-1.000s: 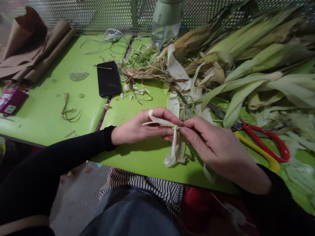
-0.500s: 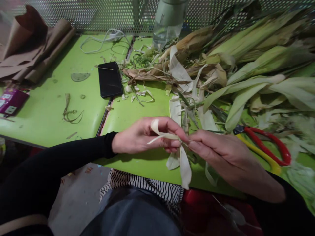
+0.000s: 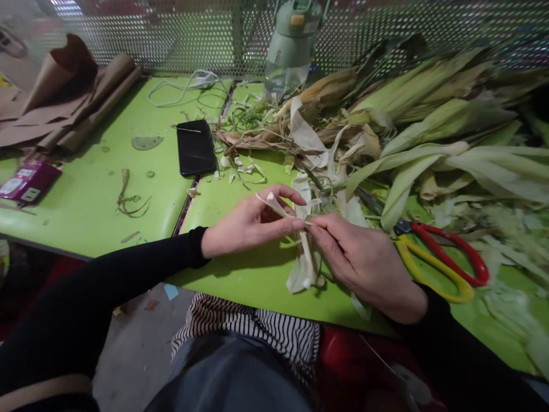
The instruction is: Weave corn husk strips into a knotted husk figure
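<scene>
Both hands meet over the front of the green table (image 3: 240, 269), on pale strips of corn husk (image 3: 277, 207). My left hand (image 3: 253, 223) pinches the strips between thumb and fingers, and a curled end sticks up above the thumb. Opposite it, my right hand (image 3: 360, 257) has its thumb and forefinger closed on the same husk at the meeting point. More pale husk (image 3: 302, 274) lies or hangs just below the fingers; where it joins the held piece is hidden. Scissors (image 3: 441, 257) with one red and one yellow handle lie right of my right hand.
A heap of green and dry corn husks (image 3: 429, 109) covers the back right. A water bottle (image 3: 291, 51) stands behind, by a perforated screen (image 3: 180, 40). Left are a phone (image 3: 196, 147), white cable (image 3: 180, 88), brown paper (image 3: 72, 97), purple box (image 3: 30, 182) and clear protractor (image 3: 146, 142).
My right hand has turned and drawn in closer to the left. The strip that dangled below the fingers has swung up and left. The camera has tilted up slightly.
</scene>
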Tool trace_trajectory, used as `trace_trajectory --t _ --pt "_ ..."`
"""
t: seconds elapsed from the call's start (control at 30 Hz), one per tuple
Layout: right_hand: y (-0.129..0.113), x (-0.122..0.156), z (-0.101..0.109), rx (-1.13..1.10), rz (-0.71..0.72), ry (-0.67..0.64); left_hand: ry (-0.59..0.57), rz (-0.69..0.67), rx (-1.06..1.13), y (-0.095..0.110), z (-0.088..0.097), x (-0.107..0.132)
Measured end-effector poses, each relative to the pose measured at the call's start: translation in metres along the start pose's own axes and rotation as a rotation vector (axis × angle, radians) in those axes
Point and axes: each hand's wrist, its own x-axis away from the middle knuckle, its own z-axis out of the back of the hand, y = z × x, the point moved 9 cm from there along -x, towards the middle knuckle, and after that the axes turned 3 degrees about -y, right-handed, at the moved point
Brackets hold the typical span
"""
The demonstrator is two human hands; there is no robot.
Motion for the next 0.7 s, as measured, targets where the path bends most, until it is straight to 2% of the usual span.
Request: trace_trajectory --t 0.1,0.2,0.27,0.4,0.53,0.6,0.7 --pt "-0.005 0.001 -0.001 0.086 0.065 0.032 0.011 0.063 0.013 -0.006 0.002 0.0" --pt "-0.01 0.002 0.001 0.138 0.123 0.103 -0.027 0.143 0.152 -0.015 -0.001 -0.001" --pt "-0.01 0.002 0.003 0.11 0.108 0.126 -0.049 0.154 0.248 -0.017 -0.004 -0.001" --pt "0.008 0.0 0.003 -0.236 -0.119 0.119 -0.016 0.108 0.269 -0.018 -0.002 -0.001" --pt "0.026 0.001 -0.007 -0.575 -0.325 0.124 -0.022 0.1 0.293 -0.019 -0.008 0.0" --pt "0.029 0.001 -0.009 -0.632 -0.34 0.148 -0.043 0.111 0.325 -0.019 -0.013 0.001" --pt "0.029 0.002 -0.005 -0.622 -0.29 0.237 -0.117 0.165 0.404 -0.022 -0.023 0.002"
